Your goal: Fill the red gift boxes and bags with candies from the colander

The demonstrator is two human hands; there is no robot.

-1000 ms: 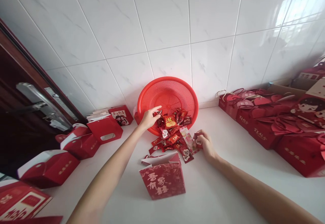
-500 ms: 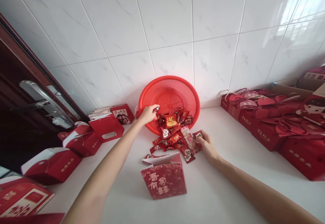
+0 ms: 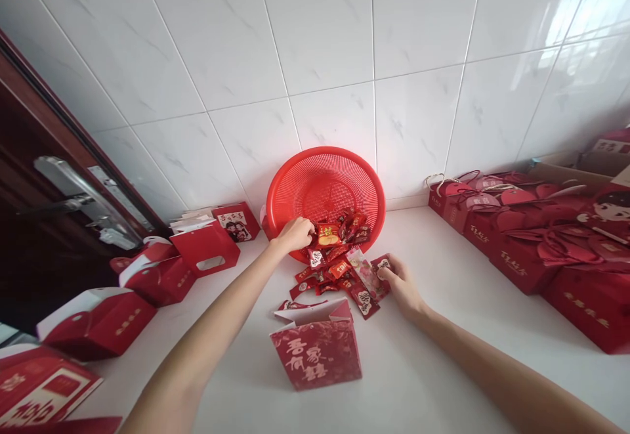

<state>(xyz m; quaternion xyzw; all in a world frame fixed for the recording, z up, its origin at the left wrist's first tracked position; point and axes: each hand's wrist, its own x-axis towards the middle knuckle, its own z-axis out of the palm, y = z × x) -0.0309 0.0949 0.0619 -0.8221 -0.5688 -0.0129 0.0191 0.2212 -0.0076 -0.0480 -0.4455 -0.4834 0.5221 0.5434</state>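
The fingertips of the left hand (image 3: 296, 234) are hidden among the wrapped sweets (image 3: 329, 234) in the red basket (image 3: 315, 184); the fingers are curled, but whether anything is gripped cannot be told. By the right hand (image 3: 401, 286) a red packet (image 3: 381, 265) is pinched, partly covered by the fingers. Most of the inside of the upright red bag (image 3: 317, 355) is hidden by its front panel. A printed carton (image 3: 46, 388) is cut off at the left edge. The pale surface (image 3: 418, 368) is backed by a white tiled wall (image 3: 329, 40), and a dark door (image 3: 20, 224) is seen at left. The sweets are spread from the tilted basket onto the surface, behind the bag. One basket is counted; the sweets, and the red boxes (image 3: 522, 260) crowded at right, are too overlapped to be counted.
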